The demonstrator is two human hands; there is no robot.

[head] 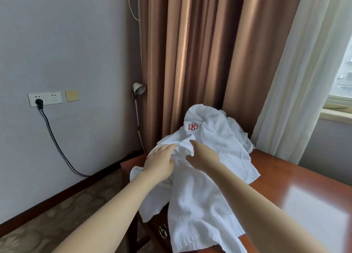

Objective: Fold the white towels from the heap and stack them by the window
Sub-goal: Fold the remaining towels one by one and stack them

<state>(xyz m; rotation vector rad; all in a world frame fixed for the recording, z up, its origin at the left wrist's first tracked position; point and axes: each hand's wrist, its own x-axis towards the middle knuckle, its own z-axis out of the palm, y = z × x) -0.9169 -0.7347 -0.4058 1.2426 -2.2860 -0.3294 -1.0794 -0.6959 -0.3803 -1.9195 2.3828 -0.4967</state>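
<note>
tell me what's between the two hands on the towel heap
A bunched fold of the white towel lies between the left hand and the right hand, seen in the head view.

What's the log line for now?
stage: nothing folded yet | left hand: on towel heap | right hand: open, touching heap

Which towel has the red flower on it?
The back towel, bunched up by the brown curtain; the front towel hanging off the table is plain white.

Two slim bare forearms (pixel 114 205); bare left hand (pixel 160 164); bare right hand (pixel 202 157); both wrists uncovered
</note>
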